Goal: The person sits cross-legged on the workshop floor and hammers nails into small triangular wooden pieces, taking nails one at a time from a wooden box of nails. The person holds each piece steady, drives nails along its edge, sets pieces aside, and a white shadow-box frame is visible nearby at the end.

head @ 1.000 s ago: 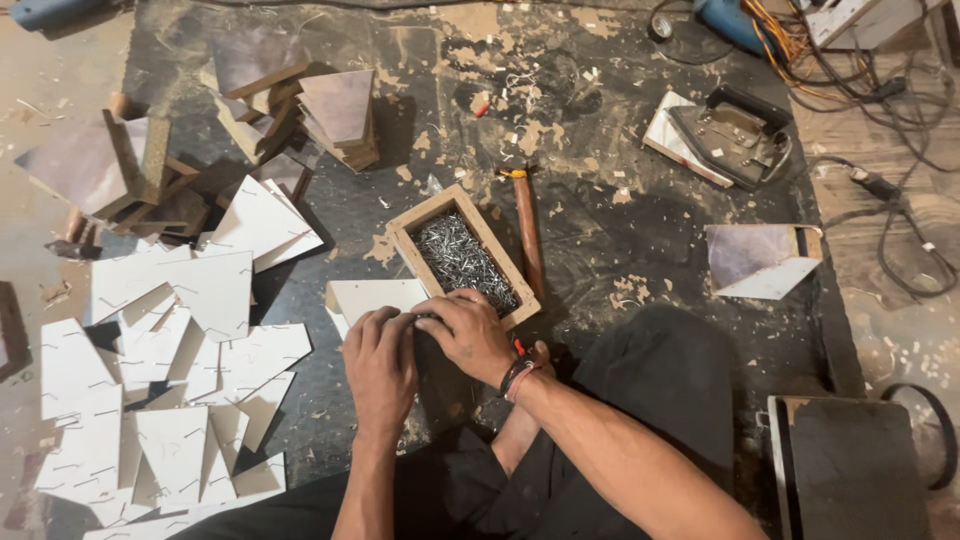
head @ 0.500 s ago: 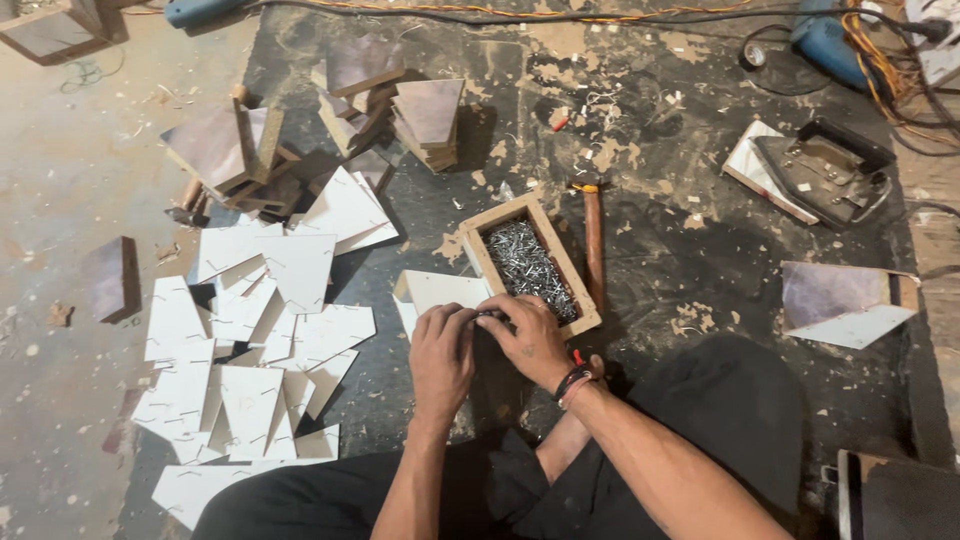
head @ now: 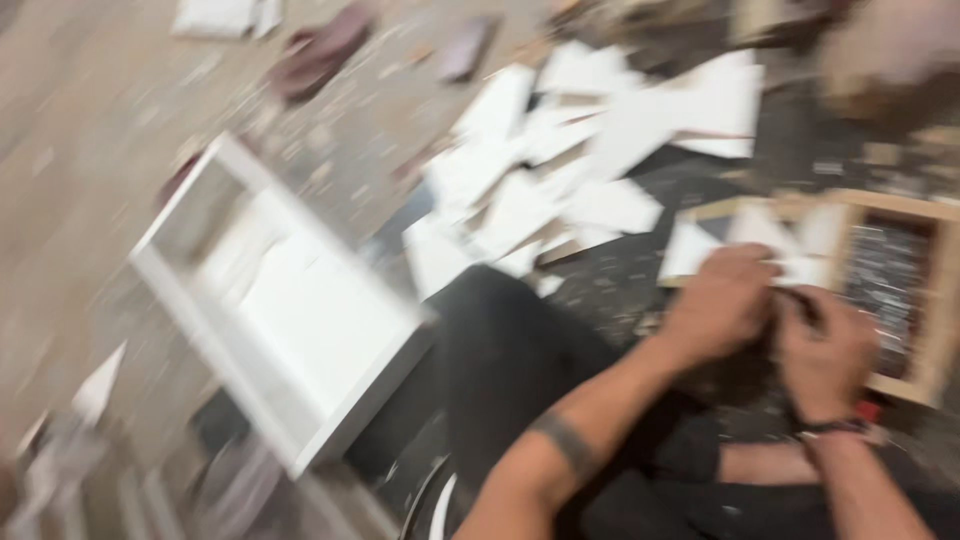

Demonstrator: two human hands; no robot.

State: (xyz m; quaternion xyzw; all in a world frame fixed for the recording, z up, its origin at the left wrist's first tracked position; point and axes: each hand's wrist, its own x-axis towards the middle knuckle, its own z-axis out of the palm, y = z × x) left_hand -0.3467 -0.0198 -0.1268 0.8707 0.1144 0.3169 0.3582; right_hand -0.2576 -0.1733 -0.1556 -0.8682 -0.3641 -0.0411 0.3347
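Observation:
The view is heavily blurred. My left hand (head: 720,305) and my right hand (head: 825,352) are pressed together at the right, fingers curled, over a white cut piece (head: 700,245). What they pinch between them is too blurred to tell. Just beyond my right hand lies a shallow wooden box (head: 935,330) filled with small grey nails. A dark band circles my right wrist. My dark-trousered leg (head: 510,360) lies below the hands.
A pile of white angular offcuts (head: 600,150) spreads over the dark floor mat behind my hands. A white rectangular frame (head: 285,310) lies on the dusty floor at the left. Dark scraps (head: 320,50) lie at the top left.
The view has swung sharply left and closer, bringing the white frame into sight. My hands stay together beside the nail box.

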